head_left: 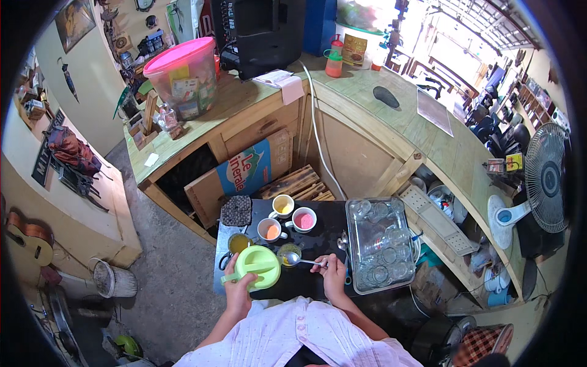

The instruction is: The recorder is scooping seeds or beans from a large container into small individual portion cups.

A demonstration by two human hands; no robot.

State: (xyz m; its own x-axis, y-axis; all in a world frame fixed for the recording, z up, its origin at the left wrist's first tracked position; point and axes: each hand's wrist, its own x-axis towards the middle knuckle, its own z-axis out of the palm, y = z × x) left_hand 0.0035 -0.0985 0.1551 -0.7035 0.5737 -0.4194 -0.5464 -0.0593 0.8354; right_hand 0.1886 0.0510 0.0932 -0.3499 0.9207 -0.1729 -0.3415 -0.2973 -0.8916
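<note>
My left hand [238, 284] grips a light green plastic pitcher [259, 267] with its lid on, held over the near left of the dark tabletop [328, 243]. My right hand [331, 274] holds a metal spoon [302, 260], its bowl over a glass cup [290, 250] with yellowish contents. Just behind stand three white mugs: one with yellow contents [283, 206], one with pink [304, 220], one with orange [270, 230]. A glass vessel of yellow-green liquid [239, 242] is partly hidden behind the pitcher. Whether the pitcher touches the glass cup cannot be told.
A tray [351, 238] of upturned clear glasses stands at the right, with more spoons [342, 241] beside it. A dark woven mat [235, 211] lies at the back left. Beyond are a cardboard box [202, 195], a wooden counter [257, 105], a pink-lidded bucket [183, 78] and an electric fan [548, 179].
</note>
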